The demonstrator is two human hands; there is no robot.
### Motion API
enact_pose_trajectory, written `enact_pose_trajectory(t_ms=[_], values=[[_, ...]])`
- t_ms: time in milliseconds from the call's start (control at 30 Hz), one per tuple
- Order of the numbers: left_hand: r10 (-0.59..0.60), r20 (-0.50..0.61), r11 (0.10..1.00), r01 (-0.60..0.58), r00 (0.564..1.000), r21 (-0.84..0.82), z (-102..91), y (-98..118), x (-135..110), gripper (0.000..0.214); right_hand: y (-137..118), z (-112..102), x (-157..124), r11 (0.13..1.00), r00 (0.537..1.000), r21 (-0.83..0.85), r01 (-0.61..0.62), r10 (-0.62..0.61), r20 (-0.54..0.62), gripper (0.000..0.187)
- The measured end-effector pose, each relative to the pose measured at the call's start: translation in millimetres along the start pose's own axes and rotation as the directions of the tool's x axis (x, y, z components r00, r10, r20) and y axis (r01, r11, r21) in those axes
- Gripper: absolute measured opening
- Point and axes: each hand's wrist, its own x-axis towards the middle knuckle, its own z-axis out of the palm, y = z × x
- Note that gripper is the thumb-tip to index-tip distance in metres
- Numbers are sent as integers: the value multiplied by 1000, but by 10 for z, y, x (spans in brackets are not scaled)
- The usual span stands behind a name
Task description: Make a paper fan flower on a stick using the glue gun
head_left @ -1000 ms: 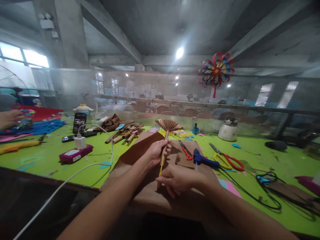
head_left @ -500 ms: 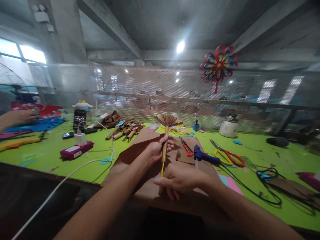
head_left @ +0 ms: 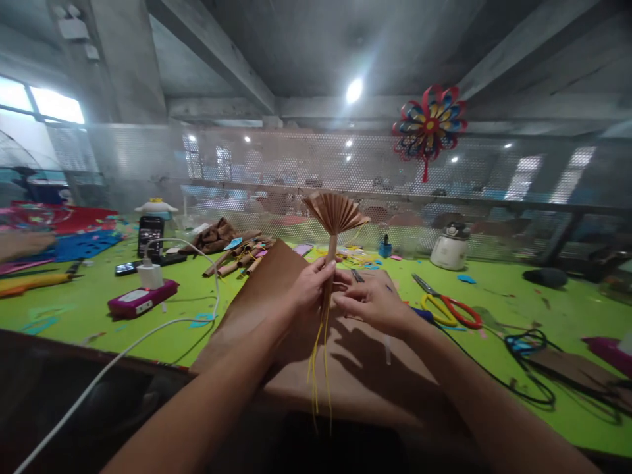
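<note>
A pleated brown paper fan [head_left: 336, 212] stands upright in front of me, its folds spread at the top of a narrow paper handle. My left hand [head_left: 312, 289] is closed around that handle. Thin yellow strings [head_left: 316, 368] hang from the lower end, below the left hand. My right hand [head_left: 370, 303] is just right of the handle, fingers loosely bent and apart, with nothing visible in them. Under both hands lies a large sheet of brown paper [head_left: 276, 276]. The right hand partly hides a blue glue gun [head_left: 425, 315] and a dark-bladed tool [head_left: 356, 275].
Scissors [head_left: 447, 306] with yellow and red handles lie on the green table [head_left: 484, 283] at right, near a white bottle [head_left: 449, 247]. Rolled brown paper pieces [head_left: 237, 260] are at left, beside a purple power strip [head_left: 143, 297] with a white cable [head_left: 123, 359]. A co-worker's blurred hand [head_left: 24, 247] is far left.
The fan has risen and tilted to show more of its folds. My right hand has let go of the yellow strings and moved up beside the handle. The strings now hang loose.
</note>
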Motion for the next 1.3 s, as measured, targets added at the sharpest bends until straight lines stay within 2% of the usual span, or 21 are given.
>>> enact_pose_trajectory(t_ms=[200,333,433,500,567,633,667,733,833,900,967,1100,1300], values=[[53,-66,998,-51,996,37,9,3,-27,28,-1,323,63,996,997,45,-71,71,-3,18],[85,-119,993,-75,989,91,-56,-26,15,23,-4,365,69,995,995,64,-81,77,58,19],[58,-127,997,-51,990,57,-118,-40,46,23,14,352,71,984,992,140,-111,100,83,18],[30,-122,1000,-29,992,4,-149,-39,52,23,31,350,67,925,976,314,-213,186,116,16],[22,-125,999,-27,992,-45,-167,-33,49,23,54,355,60,802,954,516,-301,244,177,18],[7,-146,995,-21,989,-95,-175,-25,43,21,78,366,54,711,941,617,-339,254,224,27],[-5,-160,992,-15,987,-124,-177,-22,41,19,87,373,53,705,937,618,-348,256,236,31],[-25,-173,984,-7,985,-181,-178,-17,37,16,96,391,53,781,944,530,-330,257,209,30],[-5,-161,981,-26,987,-190,-177,-9,32,17,88,426,48,971,987,179,-156,147,65,20],[19,-152,987,-43,988,-154,-178,-2,27,19,81,448,33,997,999,-76,-33,35,24,21],[36,-144,990,-55,989,-130,-181,3,24,20,75,460,12,977,997,-214,14,2,73,19],[37,-109,993,-48,993,-104,-197,-6,32,22,41,442,-26,968,977,-246,41,13,214,17],[70,-18,997,-71,997,-36,-224,-17,46,35,-3,352,-57,977,943,-198,74,-4,333,16]])
